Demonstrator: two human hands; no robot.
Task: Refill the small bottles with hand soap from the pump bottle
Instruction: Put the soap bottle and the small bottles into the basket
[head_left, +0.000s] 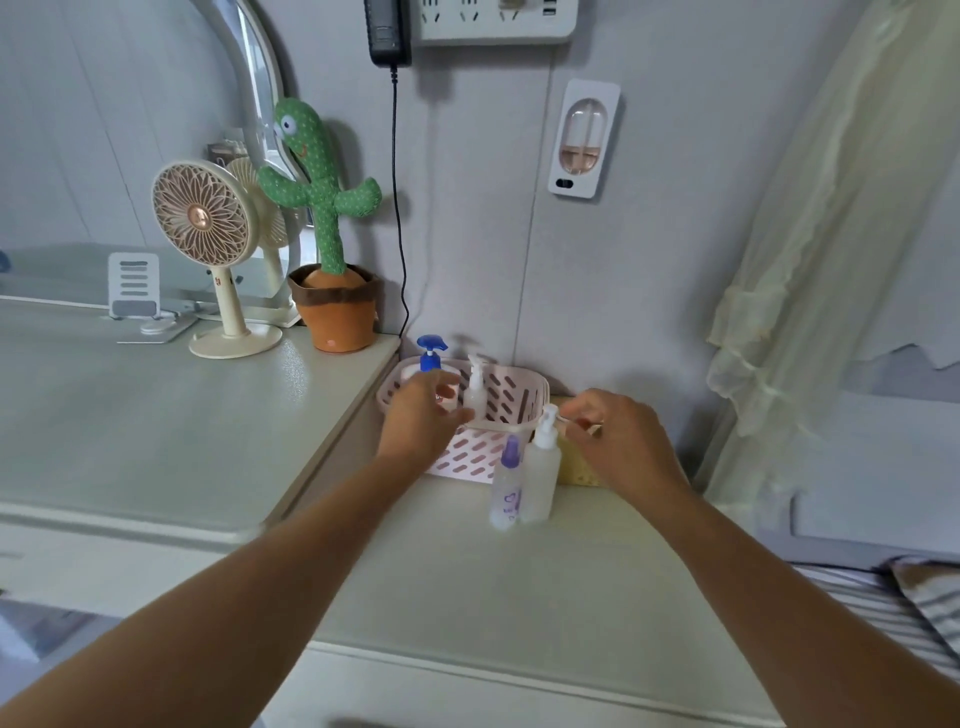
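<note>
Early days: left hand (421, 415), fingers loose and empty, reaches for the pump bottle (430, 357); right hand (618, 436) pinches the nozzle of the white-capped bottle (543, 478); refilling not begun.

- A bare stretch of the lower worktop (467, 597) is lying open in front of the bottles.
- The purple-capped bottle (506, 488) and the white pump bottle (543, 467) are standing touching, blocking the pink basket's (519, 395) front right corner.
- The higher worktop (208, 415) is hemming the basket's left; the wall (649, 286) is closing it behind.
- The black cable (397, 208) is hanging just behind the blue pump bottle (431, 356).
- The curtain (831, 260) is crowding the right.
</note>
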